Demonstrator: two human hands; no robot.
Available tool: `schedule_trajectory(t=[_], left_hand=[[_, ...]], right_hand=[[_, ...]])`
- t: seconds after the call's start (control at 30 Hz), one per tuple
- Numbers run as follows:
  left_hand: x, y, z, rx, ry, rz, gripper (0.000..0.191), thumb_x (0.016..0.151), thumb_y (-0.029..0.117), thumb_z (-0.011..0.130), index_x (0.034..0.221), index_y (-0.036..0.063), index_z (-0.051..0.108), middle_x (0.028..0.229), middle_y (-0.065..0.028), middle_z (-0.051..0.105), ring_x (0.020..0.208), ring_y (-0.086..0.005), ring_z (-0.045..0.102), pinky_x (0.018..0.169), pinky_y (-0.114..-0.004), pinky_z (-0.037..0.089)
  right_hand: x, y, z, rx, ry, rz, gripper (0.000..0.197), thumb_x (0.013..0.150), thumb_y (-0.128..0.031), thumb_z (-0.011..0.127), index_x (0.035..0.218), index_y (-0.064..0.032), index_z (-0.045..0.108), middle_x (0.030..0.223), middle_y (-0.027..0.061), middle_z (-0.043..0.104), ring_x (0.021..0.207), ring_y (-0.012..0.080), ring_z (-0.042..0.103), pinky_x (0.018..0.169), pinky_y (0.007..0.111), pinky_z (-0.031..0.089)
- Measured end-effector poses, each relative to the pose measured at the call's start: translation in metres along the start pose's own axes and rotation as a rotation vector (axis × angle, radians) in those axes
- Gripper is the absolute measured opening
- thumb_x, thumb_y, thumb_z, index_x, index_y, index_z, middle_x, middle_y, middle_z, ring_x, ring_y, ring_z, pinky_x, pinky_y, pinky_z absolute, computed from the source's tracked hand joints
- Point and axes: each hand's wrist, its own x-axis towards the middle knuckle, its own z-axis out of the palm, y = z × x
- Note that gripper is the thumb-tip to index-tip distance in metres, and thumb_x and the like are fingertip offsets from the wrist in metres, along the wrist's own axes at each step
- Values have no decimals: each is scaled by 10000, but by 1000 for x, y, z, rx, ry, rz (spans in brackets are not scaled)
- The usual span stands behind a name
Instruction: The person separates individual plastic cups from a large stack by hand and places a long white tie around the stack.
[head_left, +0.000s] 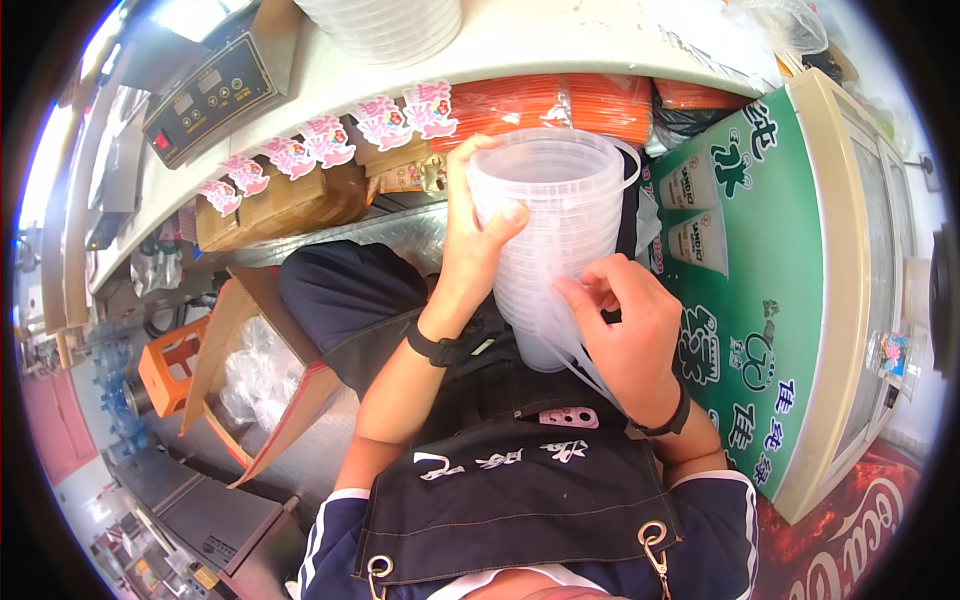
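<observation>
A tall nested stack of translucent plastic buckets stands tilted over my lap, its open rims upward. My left hand grips the stack's left side near the top, fingers behind the rim and thumb on the front. Lower down on the right side is my right hand, with thumb and index finger bent close to the stack. Thin translucent plastic handles hang beside and below its fingers; whether it pinches one cannot be told. Another handle loops out at the top right rim.
Above, a white counter carries more nested buckets and a sealing machine's control panel. Orange packaged goods lie beneath it. A green-sided freezer stands right; an open cardboard box with clear plastic bags and an orange stool stand left.
</observation>
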Motion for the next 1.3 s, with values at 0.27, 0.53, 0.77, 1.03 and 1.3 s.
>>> schedule_trajectory(t=[0.27, 0.53, 0.77, 1.03, 1.3], left_hand=[[-2, -2, 6, 184, 67, 34, 677, 745, 244, 713, 1315, 82, 386, 1264, -111, 415, 1214, -229, 408, 1054, -362, 320], [3, -10, -1, 154, 91, -8, 638, 768, 263, 694, 1303, 75, 401, 1275, -118, 427, 1226, -237, 399, 1060, -369, 313], [5, -13, -1, 14, 70, -55, 637, 795, 286, 664, 1329, 101, 371, 1274, -124, 452, 1189, -231, 456, 1011, -368, 382], [9, -28, -6, -219, 26, -53, 706, 789, 396, 657, 1349, 110, 337, 1272, -140, 474, 1176, -238, 491, 992, -382, 418], [8, -25, -3, -252, 10, -59, 747, 780, 438, 669, 1355, 110, 323, 1260, -147, 485, 1169, -243, 497, 986, -381, 425]], right_hand=[[1, -2, -6, 236, -54, 186, 137, 846, -88, 695, 905, -44, 579, 689, 95, 622, 545, 213, 605, 484, 303, 440], [-2, 7, -7, 216, -282, 390, 255, 834, -114, 703, 1008, -68, 523, 655, 88, 630, 521, 224, 623, 505, 322, 466], [-4, 0, 6, 63, -181, 307, 343, 774, -105, 756, 992, -90, 492, 619, 44, 602, 541, 222, 629, 520, 335, 470], [-13, -2, 9, 434, -182, 335, 342, 787, 9, 706, 1001, -40, 444, 695, 73, 596, 625, 202, 663, 567, 296, 509], [-21, 8, -3, 389, -268, 366, 206, 847, -6, 636, 977, -46, 481, 725, 118, 636, 617, 258, 659, 553, 323, 494]])
